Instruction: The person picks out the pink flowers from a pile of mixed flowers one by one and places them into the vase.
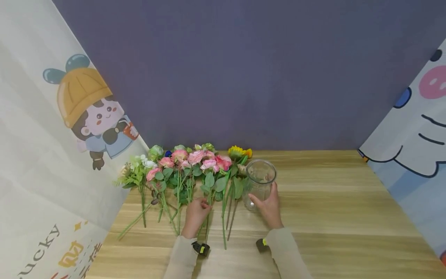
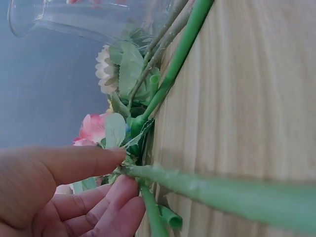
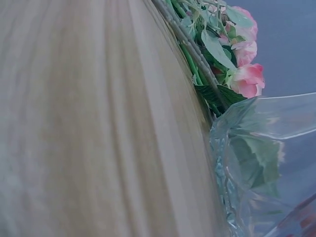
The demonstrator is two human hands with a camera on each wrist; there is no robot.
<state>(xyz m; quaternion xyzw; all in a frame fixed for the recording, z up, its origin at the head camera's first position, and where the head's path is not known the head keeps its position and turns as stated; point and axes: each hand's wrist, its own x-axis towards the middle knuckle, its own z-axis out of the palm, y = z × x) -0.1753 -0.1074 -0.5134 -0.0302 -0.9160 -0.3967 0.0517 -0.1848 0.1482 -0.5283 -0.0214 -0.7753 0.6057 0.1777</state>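
Note:
A clear glass vase (image 1: 258, 190) stands upright on the table, right of the flowers. The right hand (image 1: 269, 205) grips its lower side, thumb in front and fingers around the right. In the right wrist view the vase (image 3: 261, 168) fills the lower right. The left hand (image 1: 196, 215) is at the green stems (image 1: 210, 198) below the pink flowers (image 1: 196, 157). In the left wrist view the thumb and fingers of the left hand (image 2: 74, 192) pinch a green stem (image 2: 197, 186) near its leaves.
Artificial flowers lie in a row along the table's back: white blooms (image 1: 150, 164) at left, a yellow sunflower (image 1: 237, 152) near the vase. The wooden table (image 1: 331, 217) meets a dark wall (image 1: 244, 69) behind. Printed curtains hang at both sides.

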